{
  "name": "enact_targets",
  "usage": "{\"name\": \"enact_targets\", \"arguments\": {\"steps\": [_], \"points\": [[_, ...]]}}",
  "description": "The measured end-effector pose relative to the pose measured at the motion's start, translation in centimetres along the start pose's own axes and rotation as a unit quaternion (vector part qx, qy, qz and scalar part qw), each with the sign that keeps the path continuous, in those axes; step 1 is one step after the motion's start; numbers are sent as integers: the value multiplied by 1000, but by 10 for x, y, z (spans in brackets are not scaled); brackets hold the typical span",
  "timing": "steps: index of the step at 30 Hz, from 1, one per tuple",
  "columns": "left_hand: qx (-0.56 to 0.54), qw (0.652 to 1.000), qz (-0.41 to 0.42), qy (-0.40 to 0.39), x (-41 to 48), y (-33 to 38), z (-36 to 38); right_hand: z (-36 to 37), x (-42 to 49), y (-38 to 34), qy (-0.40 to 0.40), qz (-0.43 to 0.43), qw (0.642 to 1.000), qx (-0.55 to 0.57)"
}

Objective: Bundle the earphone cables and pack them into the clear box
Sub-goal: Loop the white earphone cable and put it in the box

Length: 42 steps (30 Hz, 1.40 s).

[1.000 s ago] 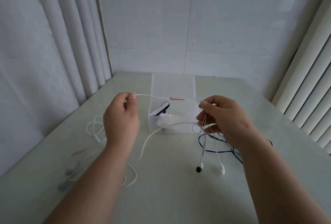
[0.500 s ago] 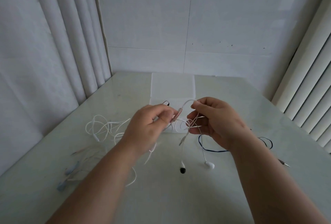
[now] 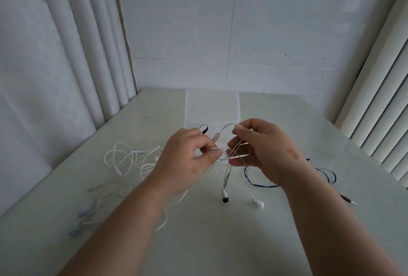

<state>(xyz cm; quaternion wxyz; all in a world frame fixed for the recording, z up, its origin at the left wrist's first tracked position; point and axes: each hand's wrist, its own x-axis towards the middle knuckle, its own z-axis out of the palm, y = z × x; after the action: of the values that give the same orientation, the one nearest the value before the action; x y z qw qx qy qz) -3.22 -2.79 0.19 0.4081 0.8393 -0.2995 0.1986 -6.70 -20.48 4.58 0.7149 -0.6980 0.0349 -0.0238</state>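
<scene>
Both hands hold one white earphone cable (image 3: 227, 170) above the table, in front of the clear box (image 3: 212, 107). My left hand (image 3: 187, 160) pinches the cable between thumb and forefinger. My right hand (image 3: 262, 149) pinches a loop of it near the top and holds several strands. Two earbuds (image 3: 225, 196) hang down from the hands, almost touching the table. The hands hide the box's front part; a black item (image 3: 204, 128) shows at its near left corner.
A loose white earphone cable (image 3: 125, 158) lies left of my left hand. A pale cable with blue earbuds (image 3: 84, 214) lies at the near left. A dark blue cable (image 3: 287, 178) with a jack plug (image 3: 347, 198) lies under my right wrist. Curtains and blinds flank the table.
My left hand has moved right, from wide apart to close against my right hand, bringing the cable's end in. The hanging earbuds have shifted slightly left.
</scene>
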Motion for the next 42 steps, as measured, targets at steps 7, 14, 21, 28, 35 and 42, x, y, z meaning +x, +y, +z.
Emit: {"name": "enact_targets", "arguments": {"steps": [7,14,21,28,35,42], "points": [[-256,958,-118,46,1,5,-9,-7,3,1,30,-45,998,-18],[-292,944,-140,68,2,9,-13,-9,1,0,-41,-11,993,110],[-315,941,-120,33,2,6,-13,-7,4,4,64,-61,990,-112],[-302,945,-127,9,1,4,-10,2,-7,-2,-29,-108,981,-156],[-268,953,-135,31,1,7,-11,2,-7,1,-77,-78,968,-227],[-247,956,-153,51,2,7,-11,-2,1,4,-65,-72,995,-13]]}}
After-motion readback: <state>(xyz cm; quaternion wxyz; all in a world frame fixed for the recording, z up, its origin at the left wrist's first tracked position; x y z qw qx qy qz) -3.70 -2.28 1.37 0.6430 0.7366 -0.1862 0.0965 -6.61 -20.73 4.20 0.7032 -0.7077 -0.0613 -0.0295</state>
